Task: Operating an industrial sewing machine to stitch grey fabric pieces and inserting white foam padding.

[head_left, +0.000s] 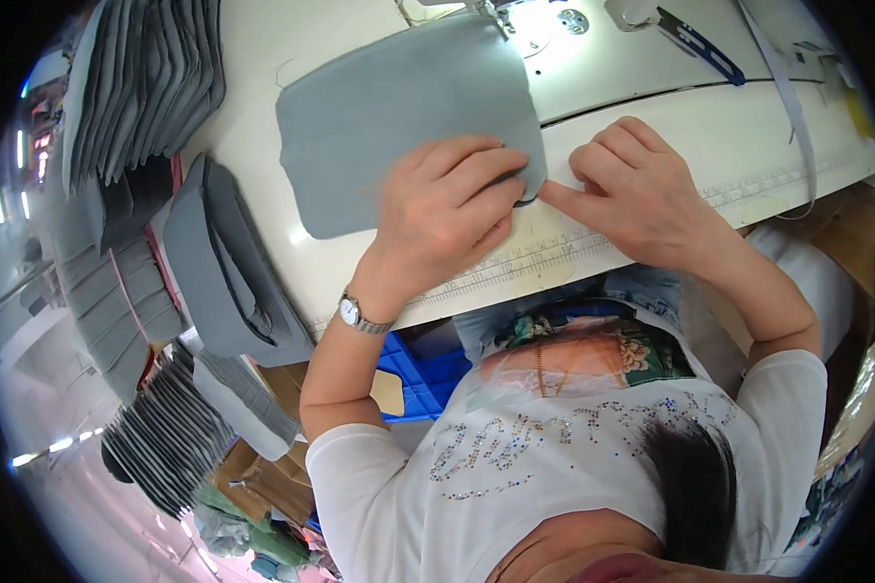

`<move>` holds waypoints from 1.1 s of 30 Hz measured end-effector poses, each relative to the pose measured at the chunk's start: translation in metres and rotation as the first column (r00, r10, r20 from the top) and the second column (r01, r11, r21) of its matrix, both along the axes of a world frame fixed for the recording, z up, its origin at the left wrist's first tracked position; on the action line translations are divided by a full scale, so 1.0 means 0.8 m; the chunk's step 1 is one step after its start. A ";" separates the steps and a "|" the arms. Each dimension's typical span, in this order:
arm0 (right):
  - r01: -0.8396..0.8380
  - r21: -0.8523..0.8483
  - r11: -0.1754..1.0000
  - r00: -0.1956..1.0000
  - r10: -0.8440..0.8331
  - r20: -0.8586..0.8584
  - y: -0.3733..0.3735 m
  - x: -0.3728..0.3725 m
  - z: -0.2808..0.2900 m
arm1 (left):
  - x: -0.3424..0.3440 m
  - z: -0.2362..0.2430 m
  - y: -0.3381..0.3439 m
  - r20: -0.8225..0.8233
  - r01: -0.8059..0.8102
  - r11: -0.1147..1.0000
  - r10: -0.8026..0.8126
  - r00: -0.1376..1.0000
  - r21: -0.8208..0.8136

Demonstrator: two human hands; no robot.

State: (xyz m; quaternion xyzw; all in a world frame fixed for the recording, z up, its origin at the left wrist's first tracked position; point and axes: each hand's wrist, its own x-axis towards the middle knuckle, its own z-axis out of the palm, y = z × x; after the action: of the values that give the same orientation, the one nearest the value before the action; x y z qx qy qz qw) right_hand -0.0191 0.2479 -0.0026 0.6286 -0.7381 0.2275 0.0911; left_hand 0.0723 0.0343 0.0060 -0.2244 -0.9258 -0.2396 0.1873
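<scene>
Grey panel (399, 107) on surface (248, 126), long axis roughly left-right, near right corner toward the surface's near edge. Left hand (457, 199) nearer, overlapping it by that corner, fingers curled; grip can't be told. Right hand (637, 189) right of corner, fingers bent, one digit at panel's edge.

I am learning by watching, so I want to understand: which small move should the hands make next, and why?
Probably the right hand should straighten the near right corner of the grey panel. Its fingertip is at that corner, the left hand lies over the panel beside it, and a dark edge shows underneath there.
</scene>
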 end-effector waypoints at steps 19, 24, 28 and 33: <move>-0.057 -0.069 0.996 0.998 0.056 -0.012 0.003 -0.006 -0.004 | 0.001 -0.005 0.003 0.017 0.041 0.999 -0.041 0.999 0.011; -0.083 -0.071 0.994 0.995 0.078 -0.069 0.006 -0.004 -0.003 | 0.001 0.004 0.000 0.118 0.055 0.998 -0.054 0.992 -0.004; -0.042 0.015 0.999 0.995 0.043 -0.089 0.010 0.005 0.013 | 0.000 0.013 0.003 0.227 0.063 0.998 -0.056 0.972 -0.027; -0.026 0.033 0.999 0.991 0.030 -0.130 0.016 0.005 0.011 | -0.003 0.022 0.007 0.254 0.079 0.995 -0.063 0.965 -0.055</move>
State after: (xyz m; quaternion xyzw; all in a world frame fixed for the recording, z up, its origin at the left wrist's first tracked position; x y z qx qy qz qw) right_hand -0.0147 0.2610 0.0060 0.6537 -0.7251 0.1759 0.1262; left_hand 0.0696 0.0396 0.0235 -0.2311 -0.9408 -0.2426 0.0523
